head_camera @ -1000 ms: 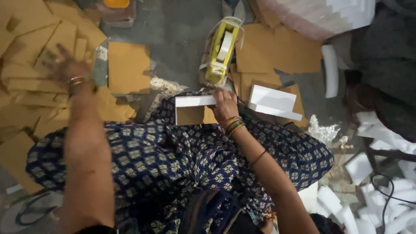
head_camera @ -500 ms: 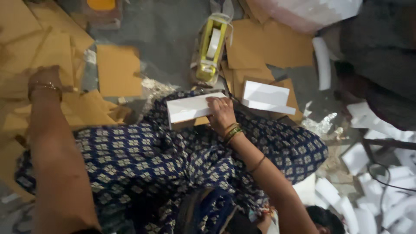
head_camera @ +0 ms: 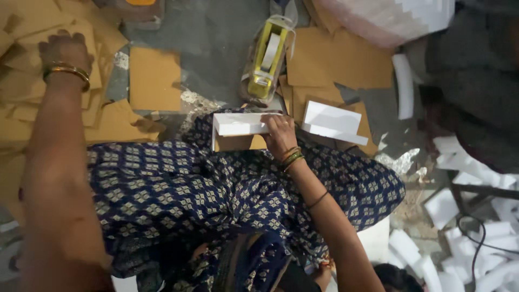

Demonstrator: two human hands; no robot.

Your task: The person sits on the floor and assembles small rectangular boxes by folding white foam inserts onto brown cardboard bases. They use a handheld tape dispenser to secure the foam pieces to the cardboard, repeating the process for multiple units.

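Hands work apart: the right hand (head_camera: pixel 278 132) presses its fingers closed on a white foam piece (head_camera: pixel 238 124) resting on the patterned lap (head_camera: pixel 189 189), while the left hand (head_camera: pixel 65 51) lies spread on brown cardboard sheets (head_camera: pixel 32 81). Just beyond sits a yellow tape dispenser (head_camera: pixel 265 62).

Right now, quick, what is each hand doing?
Left hand: palm down on the brown cardboard sheets, grip on one cannot be told.
Right hand: closed on the white foam block.
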